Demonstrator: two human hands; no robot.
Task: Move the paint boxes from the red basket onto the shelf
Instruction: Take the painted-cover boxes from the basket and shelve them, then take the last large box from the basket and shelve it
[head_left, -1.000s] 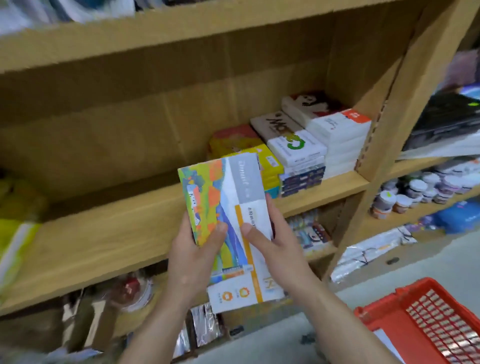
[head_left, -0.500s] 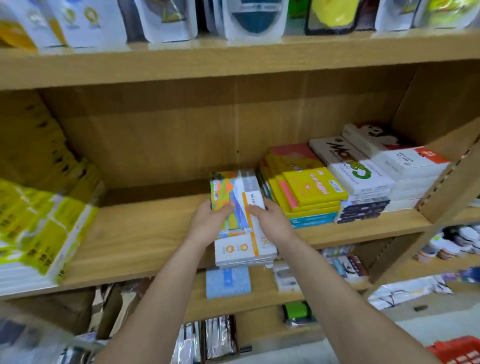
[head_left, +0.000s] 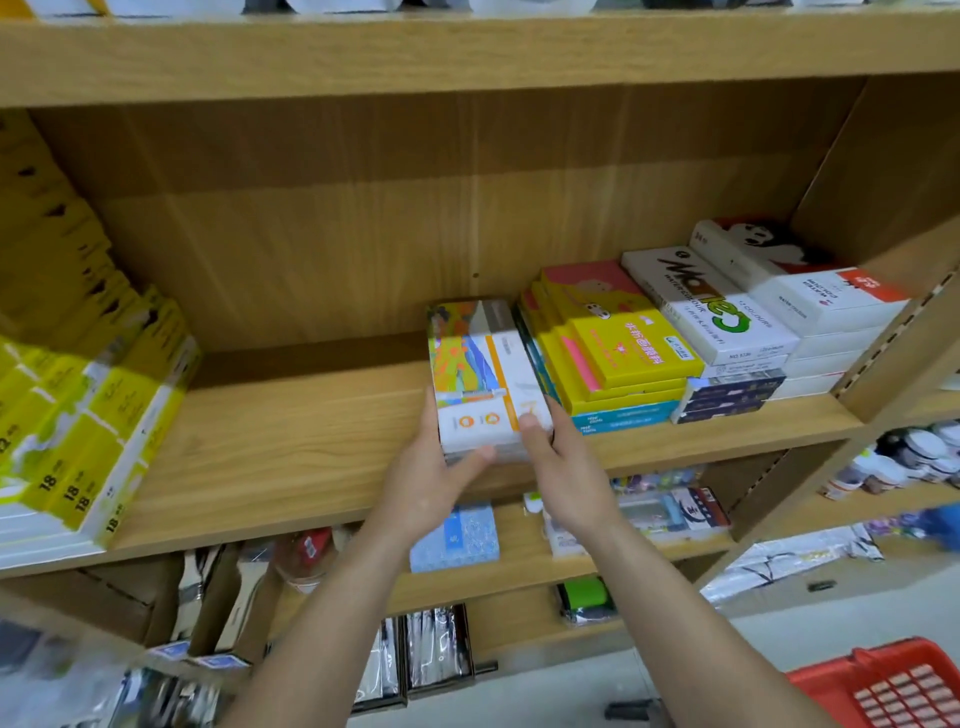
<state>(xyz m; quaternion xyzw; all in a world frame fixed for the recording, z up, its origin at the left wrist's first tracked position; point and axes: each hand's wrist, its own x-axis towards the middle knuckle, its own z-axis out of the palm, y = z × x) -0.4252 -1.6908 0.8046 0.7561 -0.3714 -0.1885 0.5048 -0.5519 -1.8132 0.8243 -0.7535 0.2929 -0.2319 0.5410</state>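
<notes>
Paint boxes, flat white card with bright orange-and-blue picture, lay down flat on light wooden shelf, just beside yellow box stack. Second ago boxes were up in air, in front of shelf; then they sat on board, pushed in deeper. So this lot looked almost put away. Left hand and right hand curled on near end, holding boxes. Red plastic basket sat low right on floor; only corner showed, could not tell what was inside.

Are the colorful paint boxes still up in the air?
No, the paint boxes lie flat on the shelf, beside the yellow stack.
</notes>
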